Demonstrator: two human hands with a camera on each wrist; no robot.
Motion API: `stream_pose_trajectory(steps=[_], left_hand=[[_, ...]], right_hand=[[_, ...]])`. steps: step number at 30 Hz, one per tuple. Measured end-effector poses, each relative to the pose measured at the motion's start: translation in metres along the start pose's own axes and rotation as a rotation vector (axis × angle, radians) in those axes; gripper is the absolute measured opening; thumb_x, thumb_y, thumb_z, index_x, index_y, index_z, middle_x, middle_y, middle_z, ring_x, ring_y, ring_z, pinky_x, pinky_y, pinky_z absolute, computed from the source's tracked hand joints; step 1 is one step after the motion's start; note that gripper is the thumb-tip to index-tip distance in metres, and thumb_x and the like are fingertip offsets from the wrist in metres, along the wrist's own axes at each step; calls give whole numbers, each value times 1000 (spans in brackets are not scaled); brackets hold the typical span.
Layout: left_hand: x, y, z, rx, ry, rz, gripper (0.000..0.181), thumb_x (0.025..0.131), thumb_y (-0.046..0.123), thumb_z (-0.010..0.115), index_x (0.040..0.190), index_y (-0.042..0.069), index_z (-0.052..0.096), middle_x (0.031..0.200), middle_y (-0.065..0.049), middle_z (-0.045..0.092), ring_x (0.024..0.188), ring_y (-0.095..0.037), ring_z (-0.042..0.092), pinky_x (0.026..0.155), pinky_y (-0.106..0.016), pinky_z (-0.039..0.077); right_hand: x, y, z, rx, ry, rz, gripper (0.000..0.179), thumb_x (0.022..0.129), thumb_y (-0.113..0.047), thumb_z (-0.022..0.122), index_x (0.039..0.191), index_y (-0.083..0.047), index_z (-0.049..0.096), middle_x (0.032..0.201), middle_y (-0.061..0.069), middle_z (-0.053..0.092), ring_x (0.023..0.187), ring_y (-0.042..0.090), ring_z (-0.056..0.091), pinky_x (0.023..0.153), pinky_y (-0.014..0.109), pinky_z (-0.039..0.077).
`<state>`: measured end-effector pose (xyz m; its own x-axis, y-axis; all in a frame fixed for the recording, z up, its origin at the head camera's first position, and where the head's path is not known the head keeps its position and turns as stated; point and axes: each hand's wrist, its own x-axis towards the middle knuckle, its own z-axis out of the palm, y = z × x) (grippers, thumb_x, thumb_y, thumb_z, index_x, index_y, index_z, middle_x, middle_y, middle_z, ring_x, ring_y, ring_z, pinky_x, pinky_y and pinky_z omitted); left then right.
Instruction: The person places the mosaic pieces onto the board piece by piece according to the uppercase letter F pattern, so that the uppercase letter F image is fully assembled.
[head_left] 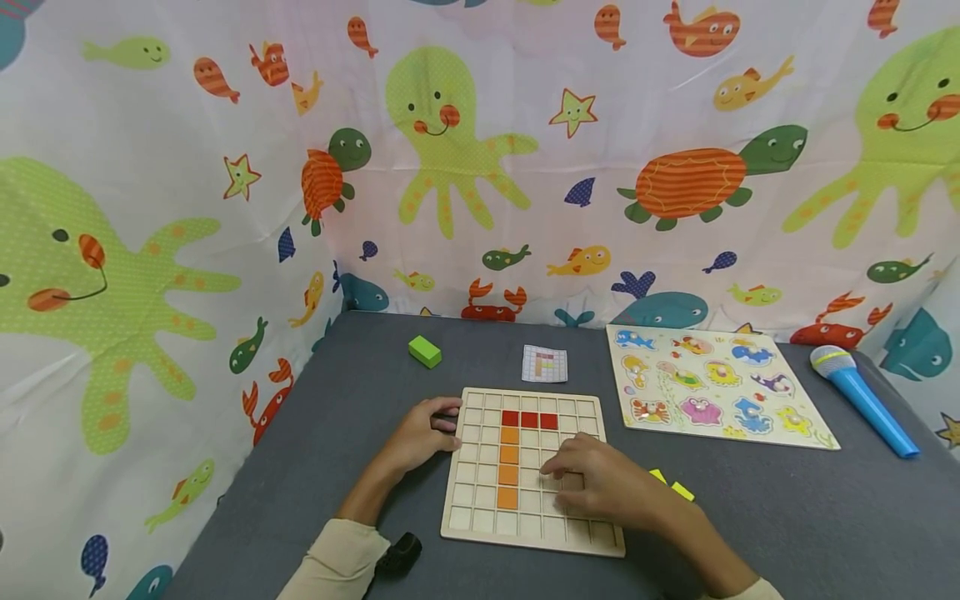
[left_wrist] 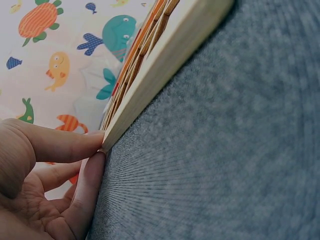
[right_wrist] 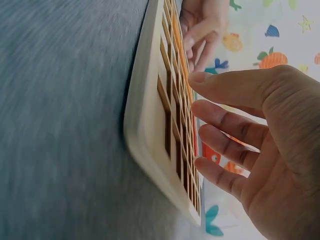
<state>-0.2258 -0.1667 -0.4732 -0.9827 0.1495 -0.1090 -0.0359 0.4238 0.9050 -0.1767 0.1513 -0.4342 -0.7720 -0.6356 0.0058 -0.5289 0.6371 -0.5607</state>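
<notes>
A square wooden grid board (head_left: 480, 521) lies on the grey table. Three red tiles (head_left: 529, 420) form a row near its top, and several orange tiles (head_left: 508, 475) run down a column below. At the board's left edge my left hand (head_left: 420, 433) pinches the rim between thumb and fingers (left_wrist: 92, 175). My right hand (head_left: 592, 479) hovers close over the right half of the board, its fingers (right_wrist: 225, 145) loosely bent and spread, with nothing seen between them. Yellow tiles (head_left: 682, 491) lie beside the right forearm, partly hidden.
Behind the board lie a green block (head_left: 425, 352) and a small printed pattern card (head_left: 545, 364). A sea-animal peg puzzle (head_left: 621, 392) is at the back right, with a blue toy microphone (head_left: 870, 407) beside it. A patterned curtain (head_left: 480, 275) borders the table.
</notes>
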Motion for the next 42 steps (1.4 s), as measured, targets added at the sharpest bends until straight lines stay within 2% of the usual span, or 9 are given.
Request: stream_pose_trajectory(steps=[7,14,25,32,37,42], left_hand=[[0,-1,1,4,7,-15,63,84,-2,81,144,8,64,131,-10,62,113,-23,66,98,-46,55],[0,-1,0,11,8,-13,63,84,-2,81,143,8,65,131,-10,63,113,-23,66,98,-47,55],[0,-1,1,22,15,-9,62,84,-2,82,143,9,66,130,-10,62,112,-23,66,98,-47,54],[1,-1,1,24,12,-11,62,84,-1,82,143,9,66,130,-10,62,112,-22,66,98,-46,54],[1,-2,1,19,10,-11,62,84,-1,82,143,9,66,130,-10,62,111,-22,66,97,-46,55],[1,-2,1,13,6,-8,62,84,-1,82,143,9,65,130,-10,62,112,-23,66,98,-47,54]], right_hand=[[-18,18,-15,-18,17,42,27,95,-24,80,121,-19,79,113,-14,69,106,9,58,92,37,55],[-34,33,-24,-23,59,72,27,94,-28,82,120,-19,78,105,-14,65,98,10,58,85,34,53],[-48,48,-30,-48,54,164,32,92,-32,83,123,-24,77,112,-15,67,103,7,61,91,36,55],[-59,55,-35,-74,52,229,35,89,-32,86,123,-27,77,116,-14,68,110,14,59,96,49,54],[-66,66,-37,-91,82,213,34,89,-30,87,121,-27,77,118,-15,70,113,17,61,98,49,54],[-72,73,-42,-42,86,231,37,86,-26,88,122,-24,76,117,-14,72,111,17,65,96,45,55]])
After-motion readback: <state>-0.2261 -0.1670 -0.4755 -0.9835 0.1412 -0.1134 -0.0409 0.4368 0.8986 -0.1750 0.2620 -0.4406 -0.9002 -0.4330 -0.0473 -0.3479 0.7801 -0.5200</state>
